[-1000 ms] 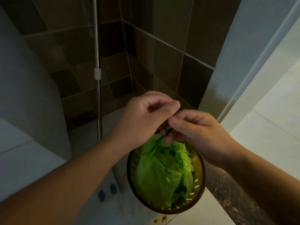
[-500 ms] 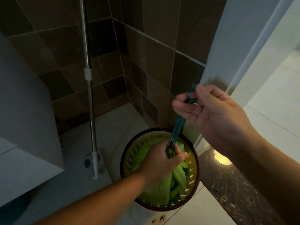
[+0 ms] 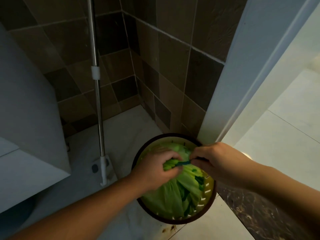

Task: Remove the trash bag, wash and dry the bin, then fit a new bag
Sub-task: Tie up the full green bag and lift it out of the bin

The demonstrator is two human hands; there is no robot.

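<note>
Down in the tiled corner, found the bin (image 3: pixel 173 219) standing on the pale floor, hard against the white door frame (image 3: pixel 230 94) — round, dark-rimmed, with slotted yellowish walls inside. Inside it, saw the green trash bag (image 3: pixel 173 196), its mouth gathered up into a bunch above the crumpled body and not folded over the rim.

Noted both hands meeting over the bin's upper half. Left hand (image 3: pixel 155 170): fingers curled tight round the bunched neck of the bag, knuckles up, green plastic showing between thumb and fingers. Right hand (image 3: pixel 216 163): fingers curled too, pinching the teal drawstring (image 3: pixel 181 163), which ran short and taut across to the bag's neck just beside the left thumb. Could not tell how much of the string lay hidden in the right palm.

Left of the bin, well apart, saw a metal mop handle (image 3: pixel 97 94) leaning up against the dark brown wall tiles (image 3: pixel 155 66), with a white collar partway along and its white foot on the floor. Further left — a white cabinet corner (image 3: pixel 34 135) jutting into view. At lower right, a dark marbled threshold strip (image 3: pixel 251 208) dividing the dim floor from the brighter tiles beyond.
</note>
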